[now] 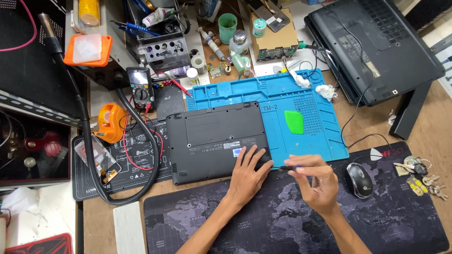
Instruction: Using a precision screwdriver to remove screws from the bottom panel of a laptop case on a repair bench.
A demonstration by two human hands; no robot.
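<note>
Both forearms enter from the bottom edge of the view and cross the dark world-map desk mat (282,221), which covers the tabletop (423,127) on the near side.

Landmark: the small black laptop (217,141), lying closed and base-up, its long axis running left to right. Its right part rests on the blue silicone work mat (282,94); its left part rests on a black printed mat (136,164).

Left hand (247,176): released, fingers spread flat, pressing on the near right corner of the laptop base. It grasps nothing.

Right hand (313,181): closed in a fingertip pinch on a slim dark screwdriver (288,167). The hand sits just to the right of the laptop's near right corner, over the near edge of the blue mat.

Governing relation: the screwdriver's long axis lies almost horizontal, with the tip pointing left toward the laptop's near right corner. The tip ends just beside the left hand's fingertips; whether it touches the laptop cannot be told. The laptop therefore lies to the left of the right hand, and the left hand is the nearer of the two, already in contact.

Other items, relative to the laptop:
- Green plastic pry pick (294,122): to the right, on the blue mat, apart from both hands.
- Computer mouse (359,179): further right, beyond the right hand.
- Multimeter (141,88): beyond the far left corner.
</note>
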